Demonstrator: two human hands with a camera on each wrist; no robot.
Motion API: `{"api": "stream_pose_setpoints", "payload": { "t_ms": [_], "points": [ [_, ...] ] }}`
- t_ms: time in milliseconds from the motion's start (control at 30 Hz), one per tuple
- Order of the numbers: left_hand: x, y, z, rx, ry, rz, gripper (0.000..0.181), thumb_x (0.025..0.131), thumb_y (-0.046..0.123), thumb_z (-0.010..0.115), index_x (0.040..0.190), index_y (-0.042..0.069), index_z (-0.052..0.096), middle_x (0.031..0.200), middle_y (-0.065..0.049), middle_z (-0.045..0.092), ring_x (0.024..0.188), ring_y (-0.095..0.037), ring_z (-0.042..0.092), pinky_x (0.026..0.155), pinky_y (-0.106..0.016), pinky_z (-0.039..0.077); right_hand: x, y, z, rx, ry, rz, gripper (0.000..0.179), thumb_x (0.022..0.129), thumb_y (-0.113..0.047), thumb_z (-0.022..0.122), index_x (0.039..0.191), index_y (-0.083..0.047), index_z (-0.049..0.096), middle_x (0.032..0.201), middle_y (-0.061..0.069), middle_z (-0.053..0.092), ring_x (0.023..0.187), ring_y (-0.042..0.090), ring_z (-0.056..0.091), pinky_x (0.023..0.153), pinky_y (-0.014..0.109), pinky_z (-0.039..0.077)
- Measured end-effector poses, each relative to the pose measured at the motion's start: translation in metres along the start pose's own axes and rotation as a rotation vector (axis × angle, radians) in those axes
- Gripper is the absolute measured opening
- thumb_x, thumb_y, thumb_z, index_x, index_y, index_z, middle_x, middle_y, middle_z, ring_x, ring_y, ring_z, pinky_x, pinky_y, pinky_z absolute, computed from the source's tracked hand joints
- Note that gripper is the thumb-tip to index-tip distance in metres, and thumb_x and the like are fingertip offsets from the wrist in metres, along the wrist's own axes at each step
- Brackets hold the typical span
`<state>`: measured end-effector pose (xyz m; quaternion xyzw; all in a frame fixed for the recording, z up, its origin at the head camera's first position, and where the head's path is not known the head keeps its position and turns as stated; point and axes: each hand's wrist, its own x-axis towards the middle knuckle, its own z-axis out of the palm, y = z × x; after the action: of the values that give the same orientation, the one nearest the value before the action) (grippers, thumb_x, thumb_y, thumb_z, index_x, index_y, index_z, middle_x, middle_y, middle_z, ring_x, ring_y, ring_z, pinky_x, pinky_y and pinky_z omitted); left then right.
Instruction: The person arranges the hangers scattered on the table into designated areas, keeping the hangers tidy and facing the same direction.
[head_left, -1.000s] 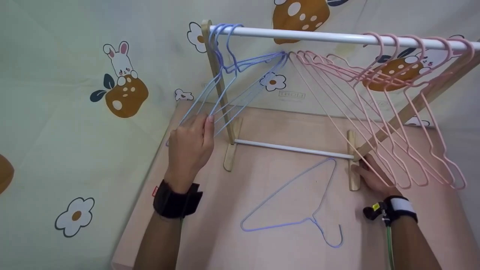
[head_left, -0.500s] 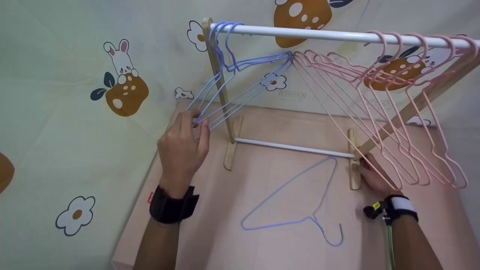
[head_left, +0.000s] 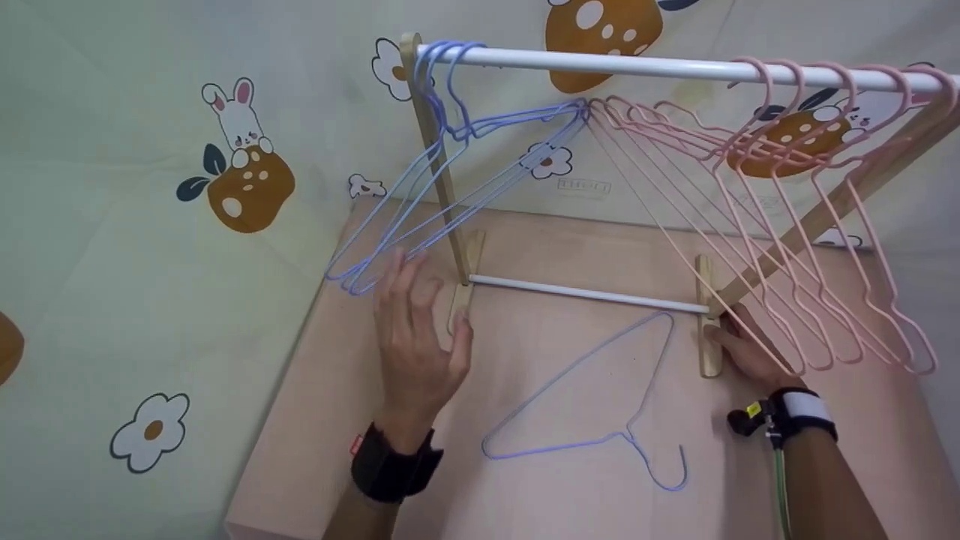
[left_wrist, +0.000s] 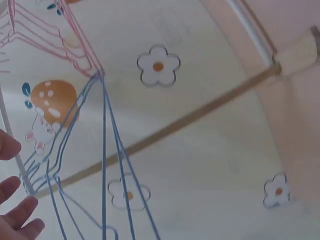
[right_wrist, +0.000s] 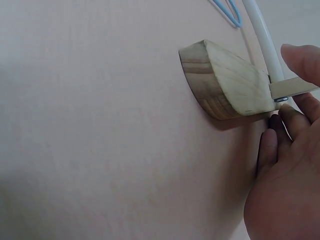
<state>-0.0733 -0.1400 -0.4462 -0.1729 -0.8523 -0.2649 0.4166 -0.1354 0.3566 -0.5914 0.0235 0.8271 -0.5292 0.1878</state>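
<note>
My left hand [head_left: 416, 349] is spread with nothing in it, its fingertips just below the lower corners of the blue hangers [head_left: 375, 225]. Those hangers hang together at the left end of the white rail [head_left: 600, 66]. Low on the right, my right hand [head_left: 754, 352] holds the rack's wooden upright [right_wrist: 295, 88] near its foot [right_wrist: 235, 85], thumb on one side and fingers on the other. One loose blue hanger [head_left: 559, 451] lies flat on the pink surface, its hook toward me. Several pink hangers [head_left: 780, 180] hang at the rail's right end, in front of the right hand.
A white lower bar [head_left: 585, 294] joins the two wooden feet, the left foot [head_left: 474, 251] standing behind the left hand. The pink surface [head_left: 300, 450] has its edge on the left. Behind the rack hangs a printed cloth [head_left: 315, 112] with bunnies and flowers.
My left hand has let go of the hanging blue hangers and moved down and right, its fingers opening out. The blue hangers hang free. The right hand stays in place on the rack.
</note>
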Motion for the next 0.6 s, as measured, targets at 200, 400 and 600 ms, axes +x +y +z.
{"api": "stream_pose_setpoints", "payload": {
  "t_ms": [200,400,600],
  "points": [
    [-0.055,0.038,0.04,-0.081,-0.454,0.001,0.063,0.098,0.028,0.081,0.15,0.005,0.054,0.166,-0.024,0.044,0.157,-0.047,0.037,0.123,-0.065,0.035,-0.001,0.0,-0.001,-0.028,0.019,-0.022,0.089,0.118,-0.034,0.053,0.176,-0.011,-0.01,0.182,0.019,-0.011,0.166,0.039,-0.01,0.13,0.064,0.002],
    [-0.101,0.058,0.062,-0.086,-0.986,-0.055,0.085,0.101,0.05,0.078,0.169,0.017,0.039,0.177,-0.027,0.024,0.164,-0.045,0.024,0.124,-0.065,0.033,-0.002,0.001,-0.001,-0.005,0.022,-0.058,0.088,0.118,-0.03,0.054,0.176,-0.011,-0.01,0.181,0.02,-0.01,0.166,0.039,-0.01,0.131,0.059,0.001],
    [-0.127,0.063,0.071,-0.028,-1.142,-0.039,0.093,0.097,0.045,0.086,0.171,0.021,0.036,0.173,-0.033,0.027,0.161,-0.045,0.03,0.123,-0.061,0.037,0.0,0.003,-0.001,0.001,0.001,-0.014,0.088,0.119,-0.032,0.05,0.174,-0.015,-0.015,0.18,0.017,-0.017,0.165,0.036,-0.014,0.131,0.052,-0.002]
  ]
}}
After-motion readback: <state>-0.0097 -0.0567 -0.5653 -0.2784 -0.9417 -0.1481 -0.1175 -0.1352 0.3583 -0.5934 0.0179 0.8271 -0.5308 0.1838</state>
